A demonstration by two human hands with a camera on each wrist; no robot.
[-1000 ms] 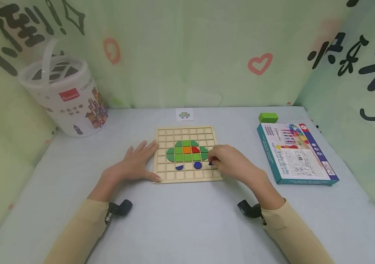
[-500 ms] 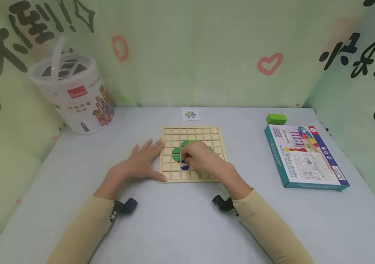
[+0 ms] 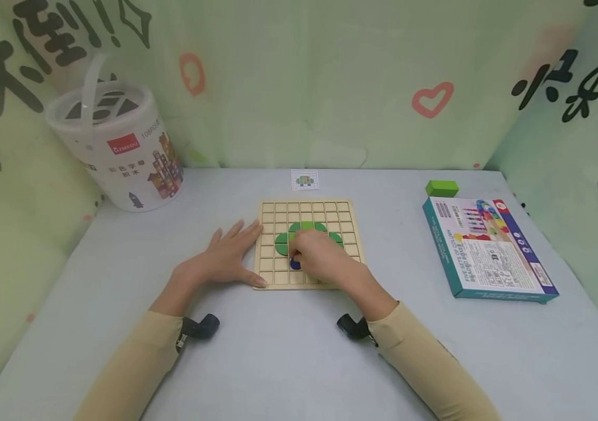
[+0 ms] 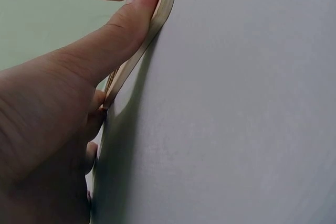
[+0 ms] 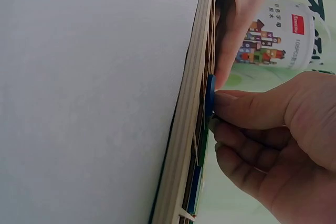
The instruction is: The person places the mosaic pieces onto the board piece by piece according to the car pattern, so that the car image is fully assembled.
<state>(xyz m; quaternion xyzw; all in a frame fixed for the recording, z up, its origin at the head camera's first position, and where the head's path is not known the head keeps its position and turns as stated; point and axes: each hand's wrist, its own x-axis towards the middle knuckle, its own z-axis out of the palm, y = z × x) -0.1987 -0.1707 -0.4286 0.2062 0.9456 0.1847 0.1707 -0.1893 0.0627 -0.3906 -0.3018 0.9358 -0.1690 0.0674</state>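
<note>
A square wooden grid board (image 3: 339,209) lies on the table. Green pieces (image 3: 281,244) form a rounded shape in its cells, partly behind my right hand (image 3: 322,256). With fingers curled, that hand pinches a blue half-round piece (image 5: 210,94) at the board's surface; in the right wrist view the thumb touches it. Below the green shape the blue shape (image 3: 295,265) is partly covered by the fingers. My left hand (image 3: 220,260) rests with spread fingers against the board's left edge, its thumb lying on the near-left corner. Orange and red pieces are hidden.
Behind the board lies a small picture card (image 3: 305,180). A white lidded bucket (image 3: 125,158) stands at the back left. To the right are a teal-edged flat box (image 3: 488,251) and a green block (image 3: 442,187). Curtains enclose the table's back and sides.
My right hand has moved left across the board, carrying a blue piece from its right side to the left blue half-round, and lowered it there. The left hand stays; the head view has shifted slightly.
</note>
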